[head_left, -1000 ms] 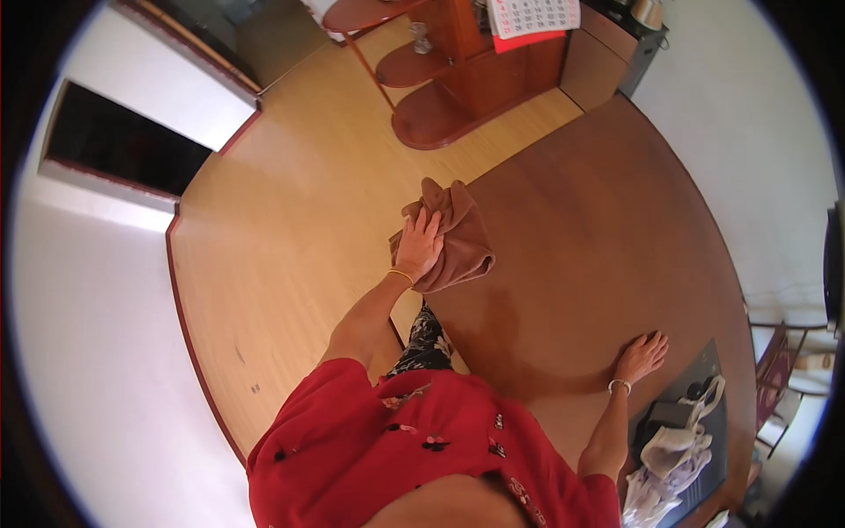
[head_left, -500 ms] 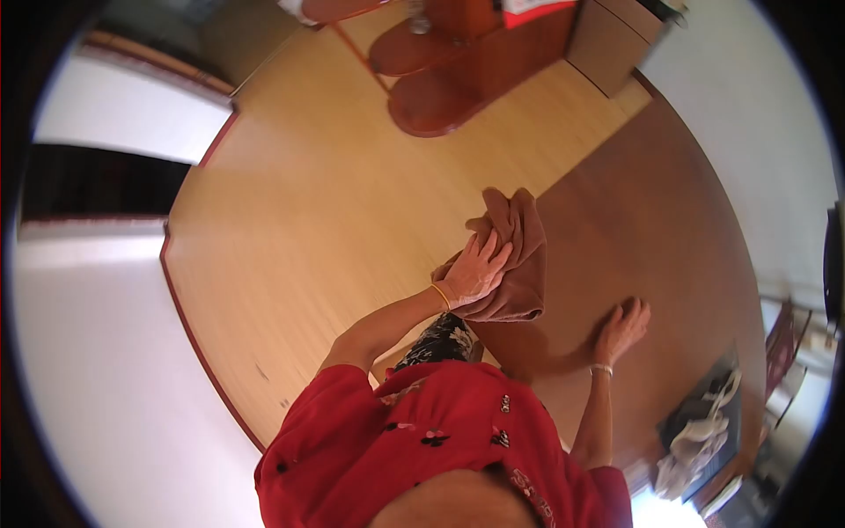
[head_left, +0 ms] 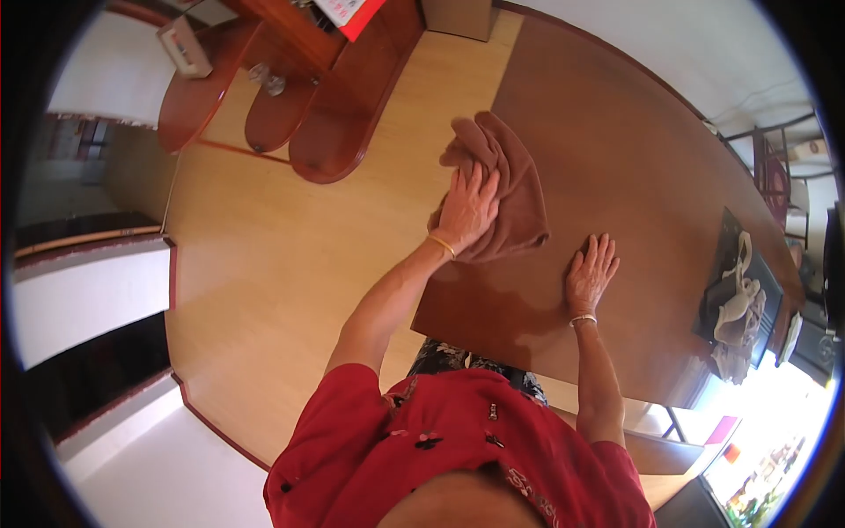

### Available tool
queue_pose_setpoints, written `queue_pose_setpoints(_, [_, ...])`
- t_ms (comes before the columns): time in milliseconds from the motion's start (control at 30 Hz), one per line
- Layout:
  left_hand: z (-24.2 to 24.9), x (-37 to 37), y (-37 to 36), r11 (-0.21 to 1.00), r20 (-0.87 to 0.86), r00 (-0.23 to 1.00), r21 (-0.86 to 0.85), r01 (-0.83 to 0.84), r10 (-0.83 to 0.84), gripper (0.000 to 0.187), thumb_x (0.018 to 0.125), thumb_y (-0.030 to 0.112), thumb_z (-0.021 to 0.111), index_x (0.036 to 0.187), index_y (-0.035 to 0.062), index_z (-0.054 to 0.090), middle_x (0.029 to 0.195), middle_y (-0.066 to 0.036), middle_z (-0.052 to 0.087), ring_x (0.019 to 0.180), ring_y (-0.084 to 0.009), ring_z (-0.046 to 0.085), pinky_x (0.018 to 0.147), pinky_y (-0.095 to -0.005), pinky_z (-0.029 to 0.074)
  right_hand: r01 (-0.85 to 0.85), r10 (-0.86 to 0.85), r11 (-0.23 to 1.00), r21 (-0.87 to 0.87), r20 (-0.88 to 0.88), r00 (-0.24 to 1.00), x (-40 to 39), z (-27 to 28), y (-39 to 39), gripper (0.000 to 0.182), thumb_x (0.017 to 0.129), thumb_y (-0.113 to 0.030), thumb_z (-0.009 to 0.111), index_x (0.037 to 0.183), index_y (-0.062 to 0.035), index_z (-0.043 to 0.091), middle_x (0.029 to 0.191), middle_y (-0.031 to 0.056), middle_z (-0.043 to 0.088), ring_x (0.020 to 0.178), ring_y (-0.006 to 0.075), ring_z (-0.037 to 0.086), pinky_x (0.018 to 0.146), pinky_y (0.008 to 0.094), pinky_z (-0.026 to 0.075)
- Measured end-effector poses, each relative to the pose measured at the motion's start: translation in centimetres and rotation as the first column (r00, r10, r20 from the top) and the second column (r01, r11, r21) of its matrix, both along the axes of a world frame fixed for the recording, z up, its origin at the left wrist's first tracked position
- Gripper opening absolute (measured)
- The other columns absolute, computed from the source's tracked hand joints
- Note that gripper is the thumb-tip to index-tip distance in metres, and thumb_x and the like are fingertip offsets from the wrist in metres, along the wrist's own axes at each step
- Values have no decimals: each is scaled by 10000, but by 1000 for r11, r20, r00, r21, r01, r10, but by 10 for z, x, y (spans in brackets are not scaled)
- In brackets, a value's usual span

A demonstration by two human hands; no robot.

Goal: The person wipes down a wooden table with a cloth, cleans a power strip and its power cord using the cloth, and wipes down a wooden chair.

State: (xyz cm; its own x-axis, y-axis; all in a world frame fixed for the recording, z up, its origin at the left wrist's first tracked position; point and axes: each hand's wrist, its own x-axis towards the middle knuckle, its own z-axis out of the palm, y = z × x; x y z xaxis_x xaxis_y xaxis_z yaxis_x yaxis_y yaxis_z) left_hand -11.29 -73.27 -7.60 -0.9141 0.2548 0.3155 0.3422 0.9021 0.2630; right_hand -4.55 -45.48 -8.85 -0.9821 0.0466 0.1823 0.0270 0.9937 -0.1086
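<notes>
A brown cloth (head_left: 519, 207) lies bunched in folds across the left edge of a brown tabletop (head_left: 616, 150). My left hand (head_left: 466, 207), with a yellow band at the wrist, presses on the cloth, its fingers closed into the folds. Some of the fingertips are sunk in the fabric. To the right, my right hand (head_left: 592, 273) rests palm down on the bare tabletop, fingers stretched out, with a bracelet at the wrist. It is apart from the cloth.
A dark flat object (head_left: 766, 304) with a pale crumpled fabric item (head_left: 735, 312) on it lies at the table's right end. Rounded reddish shelves (head_left: 330, 150) stand at upper left on the light wood floor (head_left: 264, 264). A cardboard-coloured box (head_left: 458, 19) is beyond.
The view has turned, bringing more of the shelves and table into sight. My left hand and the cloth are farther from the table's near corner. My right hand's fingers have straightened.
</notes>
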Motion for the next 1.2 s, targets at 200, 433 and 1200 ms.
queue_pose_setpoints(200, [-13, -115, 14, 1000, -49, 999, -2, 2, -2, 498, 862, 242, 526, 1301, 35, 417, 1279, -297, 423, 1094, -493, 443, 995, -538, 319, -25, 28, 996, -88, 34, 999, -16, 14, -3, 449, 888, -189, 501, 1310, -53, 431, 1429, 169, 342, 1347, 352, 263, 1096, 546, 156])
queue_pose_setpoints(433, [-25, -252, 46, 984, -36, 995, -151, -95, 91, 494, 878, 306, 460, 1311, 73, 413, 1315, -250, 419, 1117, -500, 434, 993, -553, 291, 5, 8, 989, -149, 83, 996, -20, 26, 4, 490, 849, -186, 552, 1300, -37, 430, 1425, 187, 336, 1356, 363, 245, 1096, 556, 152])
queue_pose_setpoints(1200, [-8, -121, 236, 513, -124, 519, 81, 855, -846, 345, 773, 214, 584, 1111, 142, 588, 1258, -135, 500, 1202, -352, 442, 998, -483, 333, 47, 5, 975, -215, 236, 972, -19, 25, 3, 452, 834, -218, 569, 1239, -35, 483, 1253, 184, 486, 1165, 363, 423, 1022, 556, 262])
